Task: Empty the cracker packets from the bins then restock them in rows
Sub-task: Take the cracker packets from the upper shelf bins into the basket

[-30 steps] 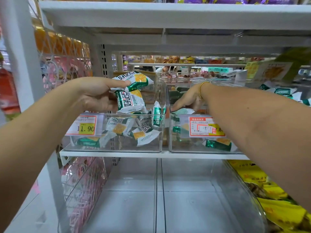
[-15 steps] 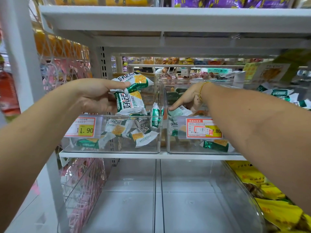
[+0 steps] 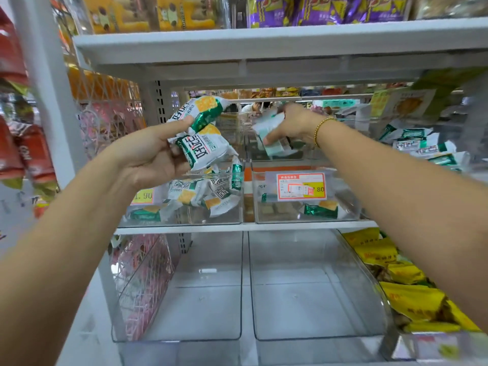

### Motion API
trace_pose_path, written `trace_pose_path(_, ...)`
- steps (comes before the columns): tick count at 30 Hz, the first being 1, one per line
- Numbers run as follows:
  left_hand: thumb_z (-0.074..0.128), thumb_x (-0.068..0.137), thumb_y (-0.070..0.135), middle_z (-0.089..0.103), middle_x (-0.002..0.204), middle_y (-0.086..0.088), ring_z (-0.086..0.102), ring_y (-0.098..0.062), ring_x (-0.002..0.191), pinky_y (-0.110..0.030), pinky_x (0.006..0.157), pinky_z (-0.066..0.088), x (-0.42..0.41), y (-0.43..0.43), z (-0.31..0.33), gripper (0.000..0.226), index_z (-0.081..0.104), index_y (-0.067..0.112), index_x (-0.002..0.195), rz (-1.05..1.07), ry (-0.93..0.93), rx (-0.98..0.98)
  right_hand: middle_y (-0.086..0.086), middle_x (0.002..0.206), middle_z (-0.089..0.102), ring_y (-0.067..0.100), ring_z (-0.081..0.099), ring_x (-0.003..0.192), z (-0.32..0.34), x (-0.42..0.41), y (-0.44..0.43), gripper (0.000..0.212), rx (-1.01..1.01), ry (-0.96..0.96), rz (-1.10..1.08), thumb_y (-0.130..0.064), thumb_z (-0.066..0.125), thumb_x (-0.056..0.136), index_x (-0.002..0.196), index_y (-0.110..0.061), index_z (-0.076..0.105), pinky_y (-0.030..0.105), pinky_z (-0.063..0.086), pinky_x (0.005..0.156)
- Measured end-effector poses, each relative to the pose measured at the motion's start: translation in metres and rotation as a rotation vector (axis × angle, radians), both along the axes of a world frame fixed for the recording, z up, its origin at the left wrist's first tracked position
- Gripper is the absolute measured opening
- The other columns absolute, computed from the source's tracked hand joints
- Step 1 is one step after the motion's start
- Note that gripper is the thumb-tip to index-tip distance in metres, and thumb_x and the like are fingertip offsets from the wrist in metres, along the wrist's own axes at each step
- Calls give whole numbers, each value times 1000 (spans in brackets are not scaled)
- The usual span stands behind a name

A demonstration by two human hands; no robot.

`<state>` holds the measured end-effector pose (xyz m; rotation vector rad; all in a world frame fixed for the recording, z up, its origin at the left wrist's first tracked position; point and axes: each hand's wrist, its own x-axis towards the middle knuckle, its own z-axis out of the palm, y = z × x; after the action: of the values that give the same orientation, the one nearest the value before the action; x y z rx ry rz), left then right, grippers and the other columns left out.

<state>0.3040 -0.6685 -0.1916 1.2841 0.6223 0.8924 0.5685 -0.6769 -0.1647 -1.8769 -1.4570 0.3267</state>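
Note:
My left hand [image 3: 153,154] grips two white-and-green cracker packets [image 3: 203,136] above the left clear bin [image 3: 184,220], where several more packets [image 3: 200,194] lie loose. My right hand [image 3: 293,125], with a gold bracelet at the wrist, is closed on a blurred pale packet [image 3: 272,138] lifted above the right clear bin [image 3: 348,210]. That bin holds one green packet [image 3: 320,210] at its front right. More of the same packets [image 3: 420,146] are piled at the far right of the shelf.
Two large clear bins [image 3: 237,336] stand on the shelf below with nothing in them. Yellow snack bags [image 3: 401,283] fill the bin to their right. A white shelf [image 3: 264,40] hangs close overhead. Red bags [image 3: 23,154] hang at the left beside a wire mesh panel.
My right hand has risen out of the right bin with a packet in it. My left hand keeps its two packets, and the view has tilted upward.

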Motion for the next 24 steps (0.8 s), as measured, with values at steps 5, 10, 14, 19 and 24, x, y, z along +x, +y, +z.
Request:
trace_pose_path(5,62,69,35,71,95,-5,70,-13,71,-20,45,51,1,-57,-35,38,67,18,102,27,-128,-7,1,121,57,10,50,101,-14,-35,-77,60,538,-359,-24,-20,81,74,126,-13,53,6,30,71)
trace_pose_path(10,92,37,47,68,111,-8,57,-26,100,-37,89,51,-12,-110,-102,72,73,18,100,0,-110,5,-11,113,51,-5,42,98,-55,-56,-165,66,775,-252,44,-23,83,71,128,-14,52,-4,29,79)
trace_pose_path(14,74,72,24,73,88,-6,66,-22,84,-34,70,59,-17,-157,-167,14,72,16,83,0,1,-53,-22,108,53,-5,48,99,-125,-66,-223,65,599,-83,50,-28,84,70,125,-29,51,7,41,83)
trace_pose_path(19,65,82,16,68,85,-9,67,-17,73,-27,58,55,-11,-201,-261,10,66,10,91,79,229,-192,-2,104,62,11,61,78,-255,-55,-252,60,189,185,-77,-28,85,69,121,-22,55,22,51,64)
trace_pose_path(24,66,88,23,54,79,9,49,-3,69,-29,70,43,5,-235,-342,20,51,19,76,-47,620,-200,-6,90,66,10,64,75,-389,-50,-286,47,-174,542,-140,-11,85,69,110,-15,61,21,55,65)
